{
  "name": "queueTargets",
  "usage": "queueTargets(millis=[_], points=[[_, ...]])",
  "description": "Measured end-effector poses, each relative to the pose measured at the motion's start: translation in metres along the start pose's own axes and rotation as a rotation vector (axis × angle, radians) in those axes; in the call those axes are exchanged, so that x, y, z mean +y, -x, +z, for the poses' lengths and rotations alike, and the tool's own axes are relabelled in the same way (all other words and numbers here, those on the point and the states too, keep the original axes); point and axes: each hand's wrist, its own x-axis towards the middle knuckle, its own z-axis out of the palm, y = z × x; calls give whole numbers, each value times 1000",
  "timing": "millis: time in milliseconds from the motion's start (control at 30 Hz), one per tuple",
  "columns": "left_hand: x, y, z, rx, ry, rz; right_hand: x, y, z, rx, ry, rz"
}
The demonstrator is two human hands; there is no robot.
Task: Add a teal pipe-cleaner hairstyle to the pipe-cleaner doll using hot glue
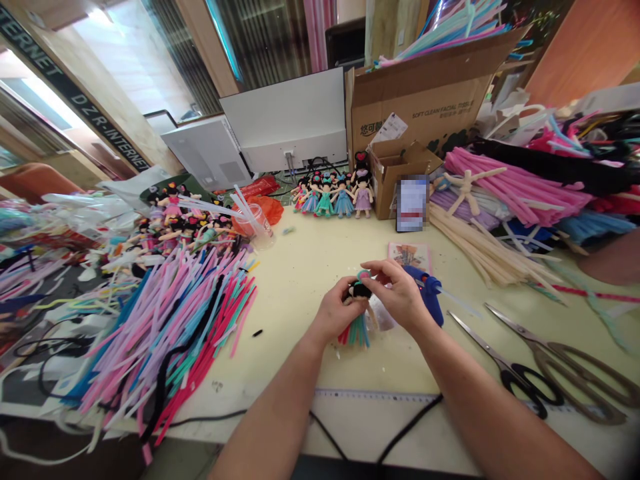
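Observation:
Between my hands is a small pipe-cleaner doll (356, 332) with black hair and a skirt of red, teal and blue strands. My left hand (336, 308) is closed around the doll's head and body from the left. With its thumb and fingertips, my right hand (397, 293) pinches a pink and teal piece (364, 275) at the top of the black hair. Just right of my right hand lies a blue glue gun (431, 300), partly hidden by that hand. Part of the doll is covered by my fingers.
Two pairs of scissors (510, 373) (555, 353) lie at the right. Bundled pipe cleaners (165, 333) cover the left side. Finished dolls (325, 197) stand at the back beside a cardboard box (410, 100) and a phone (412, 203). A ruler (370, 395) runs along the front.

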Motion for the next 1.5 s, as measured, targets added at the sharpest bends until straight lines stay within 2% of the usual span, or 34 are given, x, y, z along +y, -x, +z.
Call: queueTargets(millis=[167, 367, 867, 1200, 1500], points=[[0, 0, -2, -14, 83, -52, 3, -2, -4, -4, -61, 28], [-2, 0, -2, -17, 73, -41, 3, -1, -1, -15, -125, 65], [3, 1, -1, -14, 18, -18, 0, -1, 0, 2, -104, 84], [3, 2, 1, -3, -50, 13, -1, 0, 0, -14, -47, 39], [6, 1, -3, 7, 2, 8, -6, -1, 1, 19, -36, 66]])
